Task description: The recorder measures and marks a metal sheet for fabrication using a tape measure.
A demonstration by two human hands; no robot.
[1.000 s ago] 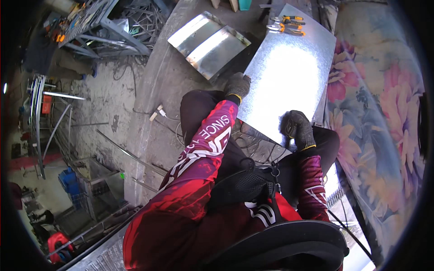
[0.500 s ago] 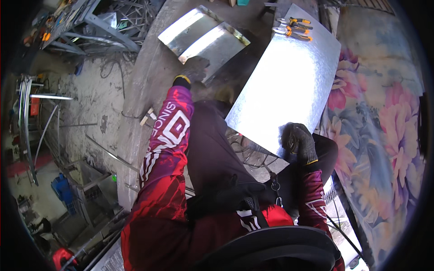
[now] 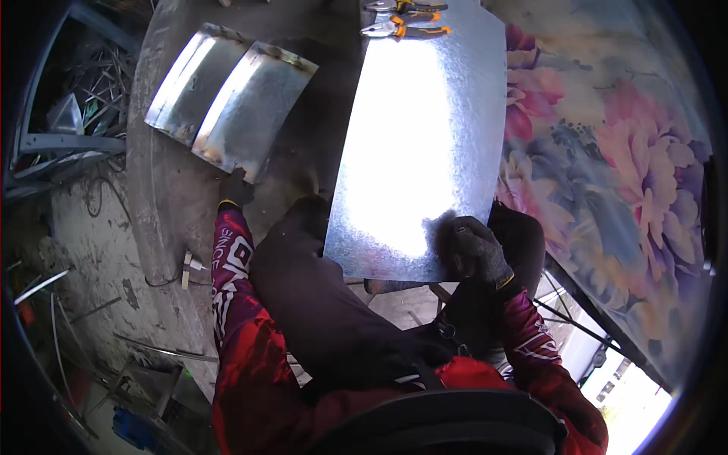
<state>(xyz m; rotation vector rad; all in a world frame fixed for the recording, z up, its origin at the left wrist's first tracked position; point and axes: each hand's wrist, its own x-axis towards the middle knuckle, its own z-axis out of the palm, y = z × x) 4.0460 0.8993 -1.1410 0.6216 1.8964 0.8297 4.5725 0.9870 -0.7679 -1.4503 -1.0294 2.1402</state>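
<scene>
Smooth silver rectangular metal sheet (image 3: 402, 152): it spreads ahead and leftward of your right hand in its dark knit glove (image 3: 476, 249), its near edge over your dark-trousered legs (image 3: 318, 292), which probably help bear it.
Right grip: your fingers curl at the sheet's near right corner, apparently to steady it; I cannot tell whether they pinch the edge or only rest there.
Orange-and-black-handled metal pliers (image 3: 413, 32): two pairs lie on the sheet's far end, well ahead of your right grip, likely parked there to be handy.
Left grip: your left hand, also dark-gloved (image 3: 237, 188), stretches to the near corner of a silver, heat-stained metal panel of two curved strips (image 3: 250, 106); how far the fingers close, I cannot tell.
Pale flower-printed covering (image 3: 607, 174): it lies right of your right grip, beside the sheet.
</scene>
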